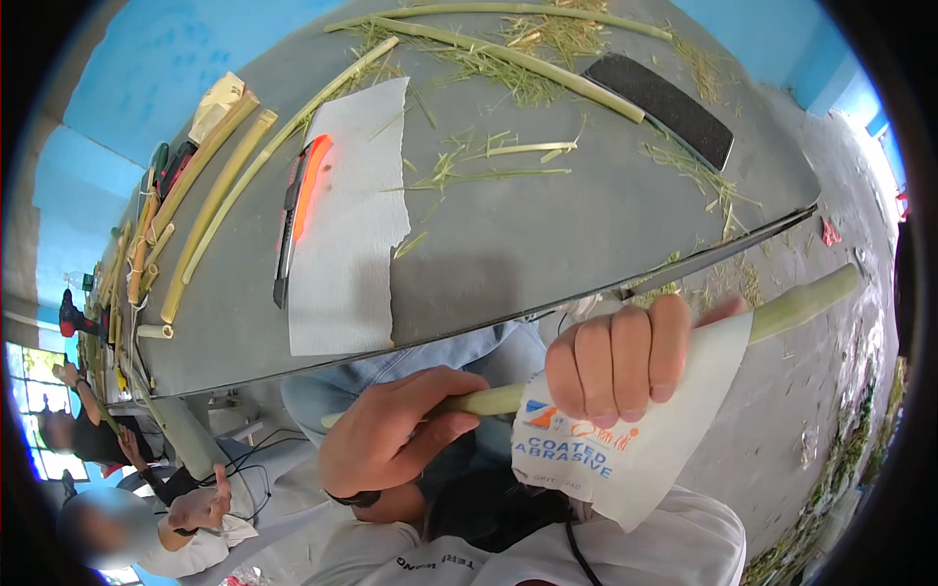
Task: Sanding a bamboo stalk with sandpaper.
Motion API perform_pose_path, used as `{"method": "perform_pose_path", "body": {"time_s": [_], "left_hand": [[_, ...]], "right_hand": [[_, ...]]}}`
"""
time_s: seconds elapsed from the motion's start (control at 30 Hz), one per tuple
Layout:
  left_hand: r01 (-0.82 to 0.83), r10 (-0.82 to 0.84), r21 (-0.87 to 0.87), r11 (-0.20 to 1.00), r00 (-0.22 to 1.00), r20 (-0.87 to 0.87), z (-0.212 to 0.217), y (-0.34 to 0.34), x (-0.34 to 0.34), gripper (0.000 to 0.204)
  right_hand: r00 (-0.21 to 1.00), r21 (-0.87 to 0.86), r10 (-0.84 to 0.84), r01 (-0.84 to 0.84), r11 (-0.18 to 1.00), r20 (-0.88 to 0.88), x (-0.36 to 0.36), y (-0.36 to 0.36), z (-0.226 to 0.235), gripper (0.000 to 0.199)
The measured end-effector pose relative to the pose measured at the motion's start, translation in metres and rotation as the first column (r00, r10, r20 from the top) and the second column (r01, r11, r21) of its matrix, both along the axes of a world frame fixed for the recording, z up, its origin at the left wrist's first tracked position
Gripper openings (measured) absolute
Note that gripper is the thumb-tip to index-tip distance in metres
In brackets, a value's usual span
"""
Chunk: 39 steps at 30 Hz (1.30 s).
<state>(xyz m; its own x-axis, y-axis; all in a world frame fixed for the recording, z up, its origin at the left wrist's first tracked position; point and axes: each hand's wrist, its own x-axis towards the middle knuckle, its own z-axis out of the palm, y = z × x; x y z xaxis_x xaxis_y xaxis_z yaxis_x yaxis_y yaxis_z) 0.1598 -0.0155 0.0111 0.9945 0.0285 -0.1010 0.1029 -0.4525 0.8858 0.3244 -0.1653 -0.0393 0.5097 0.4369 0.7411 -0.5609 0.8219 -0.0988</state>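
My left hand (pixel 401 430) is closed round a pale green bamboo stick (pixel 806 301), which slants up to the right in front of the table's near edge. Further along the stick, my right hand (pixel 620 361) is wrapped over a sheet of sandpaper (pixel 625 479) folded about it. The printed white backing faces outward, and one loose corner hangs below my fingers. Hidden under the sheet is the middle of the stick. On the table beyond my hands, an orange and black utility knife (pixel 303 210) lies on another pale, torn-edged sheet (pixel 352 264).
The grey table (pixel 586 234) carries green shavings (pixel 489 73), long bamboo strips (pixel 518 63) and a dark flat block (pixel 674 103). Bamboo poles (pixel 220 210) lie along its left side, near a red and black power drill (pixel 78 314). Other people (pixel 195 537) are at the lower left.
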Motion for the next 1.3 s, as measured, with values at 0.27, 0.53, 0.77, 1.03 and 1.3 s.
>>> {"method": "perform_pose_path", "body": {"time_s": [0.27,0.53,0.77,1.03,1.3], "left_hand": [[-0.060,0.071,-0.124,0.990,0.994,0.085,0.001,0.003,-0.006,0.030],[0.008,-0.008,0.012,1.000,1.000,-0.006,-0.004,0.017,-0.014,0.028],[0.008,-0.011,0.057,0.998,0.998,0.055,-0.005,0.018,-0.022,0.021],[-0.002,-0.008,0.114,0.994,0.996,0.086,-0.010,0.019,-0.022,0.021],[-0.126,0.108,0.111,0.986,0.981,0.158,-0.009,0.012,-0.014,0.018]], "right_hand": [[0.978,-0.208,-0.201,0.186,0.960,-0.049,-0.018,0.017,0.006,0.032],[0.995,-0.085,-0.095,0.096,0.992,0.018,0.020,-0.003,0.015,0.023],[0.937,-0.099,-0.225,0.205,0.974,-0.269,0.040,-0.061,-0.020,0.018],[0.881,-0.044,-0.318,0.324,0.945,-0.350,0.035,-0.060,0.000,0.015],[0.948,-0.130,-0.303,0.291,0.948,-0.092,0.042,-0.038,-0.018,0.023]]}}
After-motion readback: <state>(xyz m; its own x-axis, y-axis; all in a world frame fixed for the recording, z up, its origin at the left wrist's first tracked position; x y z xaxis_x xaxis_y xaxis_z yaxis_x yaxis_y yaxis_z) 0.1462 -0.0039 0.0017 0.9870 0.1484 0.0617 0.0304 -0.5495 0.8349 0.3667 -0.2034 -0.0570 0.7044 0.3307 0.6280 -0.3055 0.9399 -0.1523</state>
